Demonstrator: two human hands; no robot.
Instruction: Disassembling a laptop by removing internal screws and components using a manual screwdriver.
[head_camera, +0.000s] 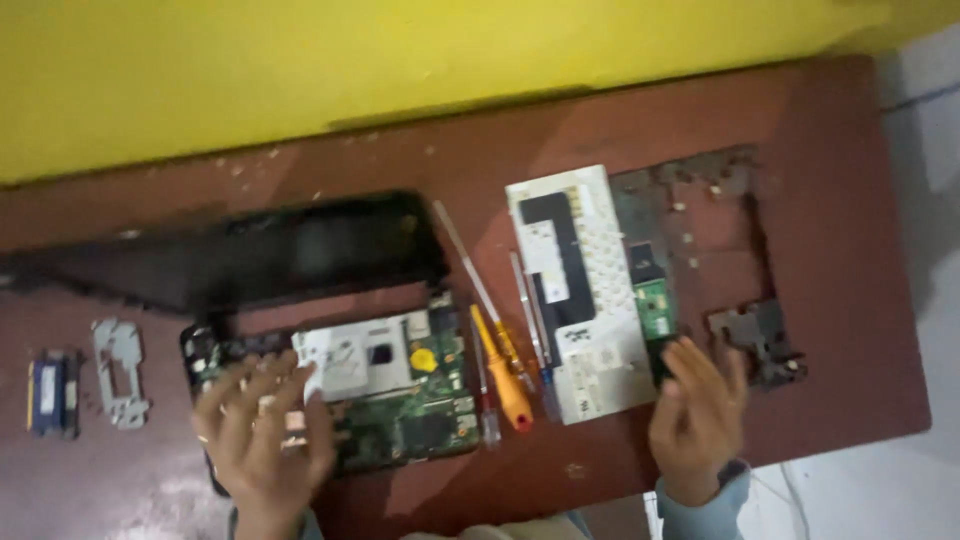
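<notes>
**Both hands over a taken-apart laptop**

The left hand (262, 420) lies flat on the left part of the open laptop base (345, 385), its fingers (240, 385) spread wide and gripping nothing; they cover the edge of the green circuit board (425, 400) and touch the silver shield plate (355, 360) beside it. The right hand (697, 415) hovers open at the near end of the upturned keyboard (585, 290), fingers loosely apart and holding nothing; its fingertips reach a small green card (655, 320) that lies along the keyboard's right edge; whether they touch it I cannot tell, since the picture is blurred.

The laptop base sits near the front middle of the dark red table (840, 200), with the black screen lid (260, 255) lying open behind it. Between base and keyboard lie 2 screwdrivers: 1 with an orange-yellow handle (505, 370), 1 slim with a blue tip end (535, 335). A black plastic frame (745, 260) rests to the right of the keyboard. At the far left are a small grey metal bracket (120, 372) and a blue memory stick (53, 392), well apart from the hands.
</notes>
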